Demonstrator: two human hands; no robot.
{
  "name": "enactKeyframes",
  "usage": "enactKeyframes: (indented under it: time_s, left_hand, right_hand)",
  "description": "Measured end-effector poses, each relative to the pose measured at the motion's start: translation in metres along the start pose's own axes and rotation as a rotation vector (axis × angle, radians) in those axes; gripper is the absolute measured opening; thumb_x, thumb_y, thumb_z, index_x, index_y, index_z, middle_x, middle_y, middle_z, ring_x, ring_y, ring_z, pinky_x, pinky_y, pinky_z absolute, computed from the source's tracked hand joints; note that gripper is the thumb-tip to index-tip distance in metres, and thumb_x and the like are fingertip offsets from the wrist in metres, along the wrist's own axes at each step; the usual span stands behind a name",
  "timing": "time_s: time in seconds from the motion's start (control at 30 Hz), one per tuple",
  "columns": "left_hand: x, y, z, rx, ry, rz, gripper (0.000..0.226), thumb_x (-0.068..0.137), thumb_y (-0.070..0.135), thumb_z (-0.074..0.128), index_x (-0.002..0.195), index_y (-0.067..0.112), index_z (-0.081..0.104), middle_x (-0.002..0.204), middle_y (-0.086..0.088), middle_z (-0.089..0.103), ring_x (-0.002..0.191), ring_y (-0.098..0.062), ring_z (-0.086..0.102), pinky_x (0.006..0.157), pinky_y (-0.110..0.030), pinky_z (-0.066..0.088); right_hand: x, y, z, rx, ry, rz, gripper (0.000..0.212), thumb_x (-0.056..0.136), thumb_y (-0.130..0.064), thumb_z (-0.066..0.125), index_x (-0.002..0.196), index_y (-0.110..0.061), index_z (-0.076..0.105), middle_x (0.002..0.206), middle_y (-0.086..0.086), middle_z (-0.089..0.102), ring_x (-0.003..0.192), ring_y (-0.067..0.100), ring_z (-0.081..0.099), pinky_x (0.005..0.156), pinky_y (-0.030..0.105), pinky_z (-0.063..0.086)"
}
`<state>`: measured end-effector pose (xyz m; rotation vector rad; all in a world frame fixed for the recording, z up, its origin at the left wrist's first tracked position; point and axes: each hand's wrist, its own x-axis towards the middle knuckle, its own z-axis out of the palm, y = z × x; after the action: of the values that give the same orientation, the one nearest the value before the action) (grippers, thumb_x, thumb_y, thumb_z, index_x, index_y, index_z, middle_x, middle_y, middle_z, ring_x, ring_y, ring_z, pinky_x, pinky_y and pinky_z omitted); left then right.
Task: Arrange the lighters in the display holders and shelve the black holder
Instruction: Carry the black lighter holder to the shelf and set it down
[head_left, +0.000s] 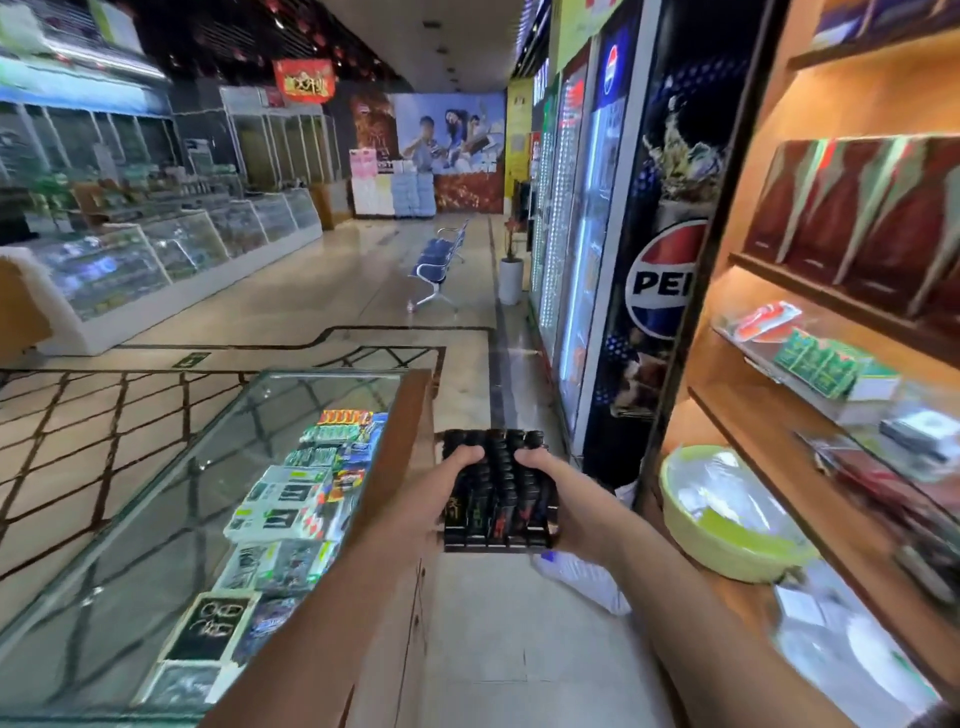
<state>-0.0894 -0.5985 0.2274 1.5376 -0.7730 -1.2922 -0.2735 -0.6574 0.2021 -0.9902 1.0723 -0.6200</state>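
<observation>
Two bare forearms reach forward from the bottom edge, and the left hand (439, 501) and right hand (569, 501) carry a black plastic tiered display holder (496, 540) between them. Each grip is clamped on a side of it, fingers curled over the top rows. The holder is held in the air above the pale tiled floor (493, 654), between the glass-topped surface (208, 457) on the left and the lit wooden shelves (748, 421) on the right, touching neither. It is packed with dark lighters (501, 467) in columns that run away from the person. Its low front edge is towards the camera and its back edge points down the aisle. It looks nearly square, so no long axis can be told. A yellow-green bowl (727, 540) sits on a low shelf just to the right. Beyond stands a dark Pepsi fridge (654, 270), and farther off, blue bench seats (441, 254).
</observation>
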Motion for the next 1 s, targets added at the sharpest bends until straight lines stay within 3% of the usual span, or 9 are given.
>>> enactKeyframes:
  time_s: [0.1, 0.2, 0.33, 0.43, 0.6, 0.8, 1.0]
  left_hand:
    - [0.048, 0.01, 0.039, 0.019, -0.067, -0.011, 0.045, 0.078, 0.054, 0.081, 0.108, 0.022, 0.075, 0.102, -0.003, 0.08, 0.094, -0.024, 0.077, 0.084, -0.039, 0.062]
    - [0.098, 0.019, 0.074, 0.036, -0.119, -0.036, 0.042, 0.081, 0.052, 0.079, 0.107, 0.019, 0.077, 0.09, 0.001, 0.081, 0.09, -0.022, 0.077, 0.076, -0.034, 0.06]
    - [0.165, 0.029, 0.115, 0.079, -0.2, -0.053, 0.035, 0.084, 0.048, 0.079, 0.101, 0.017, 0.077, 0.082, 0.004, 0.08, 0.086, -0.02, 0.077, 0.07, -0.031, 0.058]
    - [0.227, 0.036, 0.144, 0.124, -0.265, -0.062, 0.044, 0.084, 0.053, 0.077, 0.106, 0.015, 0.077, 0.09, 0.001, 0.081, 0.089, -0.02, 0.077, 0.069, -0.03, 0.057]
    - [0.329, 0.062, 0.197, 0.174, -0.4, -0.085, 0.046, 0.086, 0.052, 0.076, 0.11, 0.013, 0.077, 0.094, -0.001, 0.081, 0.087, -0.019, 0.079, 0.072, -0.03, 0.057]
    - [0.414, 0.089, 0.263, 0.171, -0.563, -0.096, 0.033, 0.092, 0.04, 0.075, 0.111, 0.013, 0.075, 0.098, -0.004, 0.081, 0.079, -0.015, 0.079, 0.056, -0.022, 0.057]
    - [0.485, 0.093, 0.329, 0.261, -0.664, -0.14, 0.036, 0.094, 0.042, 0.07, 0.114, 0.014, 0.076, 0.102, -0.003, 0.081, 0.09, -0.015, 0.078, 0.065, -0.024, 0.056]
  right_hand:
    - [0.025, -0.013, -0.042, 0.025, 0.028, 0.009, 0.069, 0.076, -0.059, 0.082, 0.13, -0.02, 0.068, 0.122, 0.009, 0.077, 0.117, 0.03, 0.072, 0.108, 0.054, 0.053]
    - [0.049, -0.024, -0.081, 0.054, 0.073, 0.044, 0.067, 0.078, -0.063, 0.08, 0.128, -0.019, 0.071, 0.12, 0.008, 0.078, 0.115, 0.027, 0.074, 0.109, 0.052, 0.052]
    - [0.091, -0.035, -0.129, 0.059, 0.136, 0.095, 0.071, 0.076, -0.069, 0.079, 0.127, -0.019, 0.072, 0.119, 0.009, 0.078, 0.115, 0.027, 0.074, 0.101, 0.048, 0.058]
    - [0.127, -0.049, -0.159, 0.091, 0.172, 0.118, 0.067, 0.08, -0.064, 0.079, 0.126, -0.016, 0.073, 0.121, 0.014, 0.077, 0.114, 0.029, 0.074, 0.089, 0.047, 0.063]
    - [0.19, -0.086, -0.204, 0.13, 0.33, 0.139, 0.061, 0.081, -0.064, 0.075, 0.12, -0.017, 0.074, 0.115, 0.011, 0.079, 0.11, 0.028, 0.075, 0.084, 0.042, 0.062]
    - [0.246, -0.116, -0.259, 0.175, 0.488, 0.105, 0.051, 0.09, -0.062, 0.066, 0.118, -0.02, 0.074, 0.103, 0.006, 0.081, 0.103, 0.027, 0.076, 0.093, 0.051, 0.062]
    - [0.295, -0.125, -0.323, 0.245, 0.553, 0.124, 0.047, 0.092, -0.061, 0.063, 0.113, -0.02, 0.075, 0.104, 0.009, 0.081, 0.105, 0.029, 0.075, 0.092, 0.051, 0.063]
